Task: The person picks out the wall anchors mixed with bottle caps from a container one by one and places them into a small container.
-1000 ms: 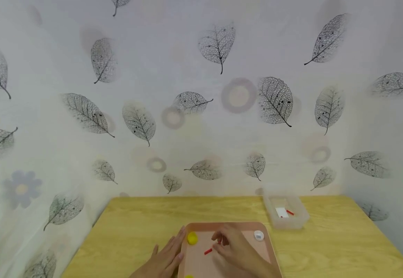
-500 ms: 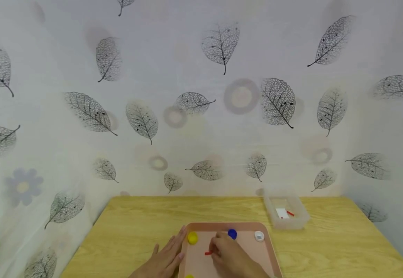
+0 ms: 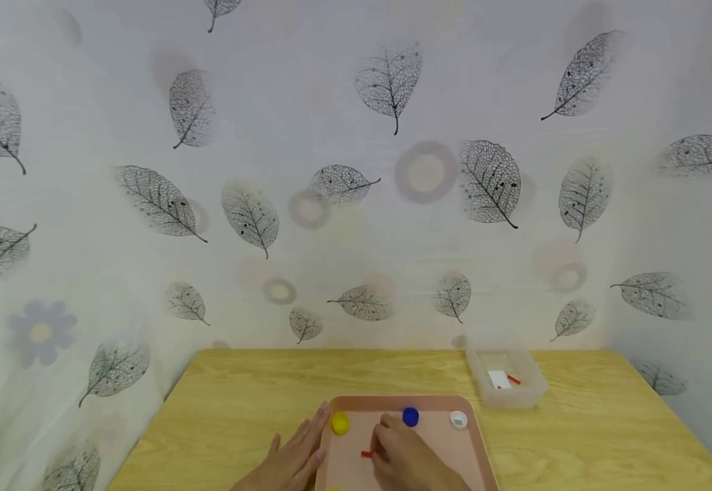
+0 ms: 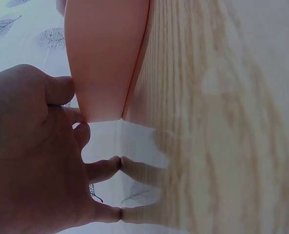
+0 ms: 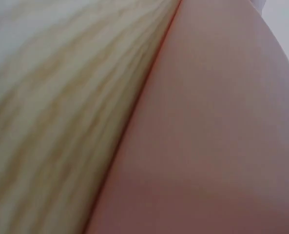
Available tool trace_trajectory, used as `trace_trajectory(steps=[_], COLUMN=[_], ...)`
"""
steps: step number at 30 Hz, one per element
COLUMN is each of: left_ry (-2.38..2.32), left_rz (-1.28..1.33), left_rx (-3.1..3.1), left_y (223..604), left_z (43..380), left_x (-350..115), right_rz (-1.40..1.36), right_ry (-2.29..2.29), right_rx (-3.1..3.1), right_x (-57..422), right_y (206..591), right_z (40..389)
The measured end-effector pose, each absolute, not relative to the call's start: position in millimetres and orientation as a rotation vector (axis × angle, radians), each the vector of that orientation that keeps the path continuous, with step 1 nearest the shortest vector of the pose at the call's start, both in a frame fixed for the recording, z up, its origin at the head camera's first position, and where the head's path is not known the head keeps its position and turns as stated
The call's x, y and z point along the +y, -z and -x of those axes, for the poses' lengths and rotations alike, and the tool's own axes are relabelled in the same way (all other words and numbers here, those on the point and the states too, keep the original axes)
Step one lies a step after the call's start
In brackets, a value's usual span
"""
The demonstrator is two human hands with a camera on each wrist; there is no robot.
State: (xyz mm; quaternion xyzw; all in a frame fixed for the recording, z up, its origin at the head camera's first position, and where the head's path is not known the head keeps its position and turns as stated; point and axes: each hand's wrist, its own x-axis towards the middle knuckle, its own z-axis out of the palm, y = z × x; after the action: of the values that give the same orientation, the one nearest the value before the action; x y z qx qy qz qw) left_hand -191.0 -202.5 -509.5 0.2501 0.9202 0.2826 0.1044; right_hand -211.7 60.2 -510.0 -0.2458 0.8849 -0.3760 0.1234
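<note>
A pink tray (image 3: 484,450) lies on the wooden table. My left hand (image 3: 296,455) has its fingers stretched out and touches the tray's left edge. In the left wrist view the thumb and a finger of that left hand (image 4: 32,151) meet the tray wall (image 4: 105,58). Over the middle of the tray my right hand (image 3: 405,453) has curled fingers, pinching at the right end of a short red stick (image 3: 366,453); the fingers hide the rest. No part of this hand shows in the right wrist view, only the tray's outer wall (image 5: 207,126) and wood.
Inside the tray are a yellow disc (image 3: 340,423), a blue disc (image 3: 410,417) and a white round piece (image 3: 458,419). Another yellow piece is cut off at the bottom. A translucent box (image 3: 511,395) with a red stick and white card stands behind, right.
My right hand has moved slightly left and down, its fingers closing in at the red stick. The blue disc, hidden at first, has come into view. My left hand stays put.
</note>
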Motion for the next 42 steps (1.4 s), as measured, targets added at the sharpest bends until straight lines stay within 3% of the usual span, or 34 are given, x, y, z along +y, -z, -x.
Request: trace_trajectory(steps=[3, 7, 10, 14, 17, 18, 24, 26, 38, 42], left_ry=[-0.781, -0.699, -0.815, -0.726, -0.565, -0.571, -0.834, -0.841, -0.862, -0.751], left_rz=[-1.142, -1.366, -0.993, -1.301, -1.694, -1.681, -0.757, -0.605, -0.632, -1.243], left_rx=[2.766, 2.784, 2.737, 2.785, 2.847, 2.845, 2.704, 2.688, 2.684, 2.780], left_y=[516.2, 518.8, 514.2, 519.2, 525.0, 525.4, 515.0, 511.9, 509.5, 518.9], left_z=[189.4, 189.1, 191.2, 191.2, 190.1, 190.5, 196.7, 197.4, 197.1, 193.0], left_x=[-211.4, -216.9, -210.9, -217.7, -224.4, -223.8, -201.1, -196.2, -196.3, -211.7], right_rz=[0.801, 0.842, 0.843, 0.890, 0.938, 0.946, 1.005, 0.986, 0.945, 0.904], right_ry=[1.118, 1.177, 1.209, 1.168, 1.107, 1.092, 1.085, 1.114, 1.293, 1.291], right_rx=[2.605, 2.594, 2.606, 2.701, 2.783, 2.805, 2.938, 2.930, 2.933, 2.936], right_x=[60.8, 61.3, 62.6, 66.7, 71.3, 72.8, 80.5, 82.4, 86.2, 90.2], right_y=[510.7, 510.2, 508.7, 505.1, 500.1, 498.1, 486.4, 483.6, 473.9, 468.8], right_z=[211.0, 209.5, 208.0, 206.5, 207.1, 207.5, 212.7, 214.4, 216.5, 217.5])
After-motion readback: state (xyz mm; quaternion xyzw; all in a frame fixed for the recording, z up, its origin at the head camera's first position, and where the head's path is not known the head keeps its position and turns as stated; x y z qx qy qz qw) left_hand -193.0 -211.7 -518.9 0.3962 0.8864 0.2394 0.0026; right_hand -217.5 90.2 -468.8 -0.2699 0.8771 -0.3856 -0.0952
